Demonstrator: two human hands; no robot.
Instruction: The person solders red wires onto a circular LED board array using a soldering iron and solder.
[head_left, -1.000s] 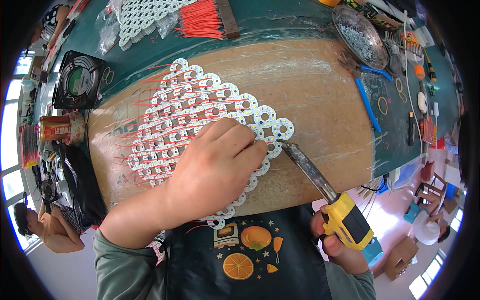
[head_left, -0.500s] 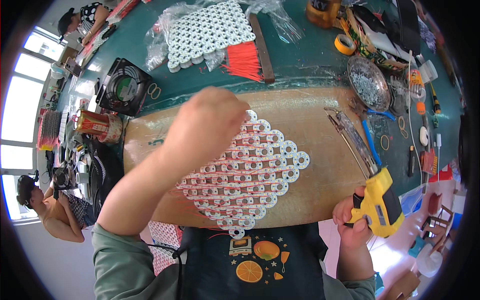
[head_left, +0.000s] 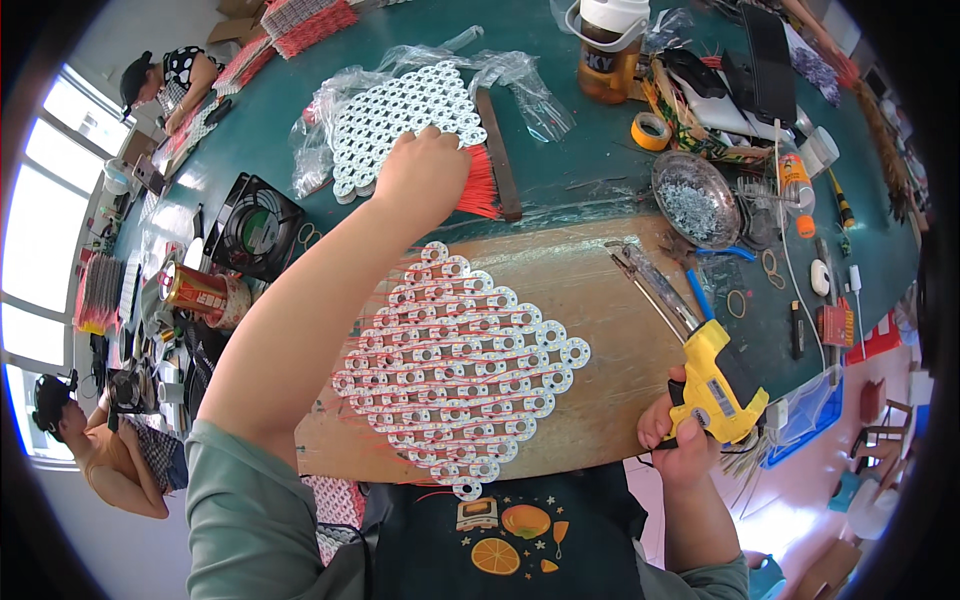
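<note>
My left hand (head_left: 425, 175) reaches to the back stack of white ring-shaped circuit boards (head_left: 385, 120), over the bundle of short red wires (head_left: 482, 185) beside it. Its fingers are curled down and mostly hidden, so what they pinch does not show. In my right hand (head_left: 685, 445) is a yellow soldering gun (head_left: 715, 385), its metal tip pointing up and left over the brown board. A diamond-shaped panel of joined white rings (head_left: 465, 365), strung with thin red wires, lies flat in front of me, one corner reaching the near edge.
Beneath the panel is a brown board (head_left: 620, 300). A black fan (head_left: 250, 225) and a can (head_left: 195, 290) stand left. Blue-handled pliers (head_left: 700, 293), a metal dish of small pieces (head_left: 697, 200), yellow tape (head_left: 651, 131) and a jug (head_left: 605, 60) are right. Two other people are at left.
My left hand has moved from above the ring panel's far corner to the red wires and board stack behind. The soldering gun stays in my right hand. The whole view has shifted.
</note>
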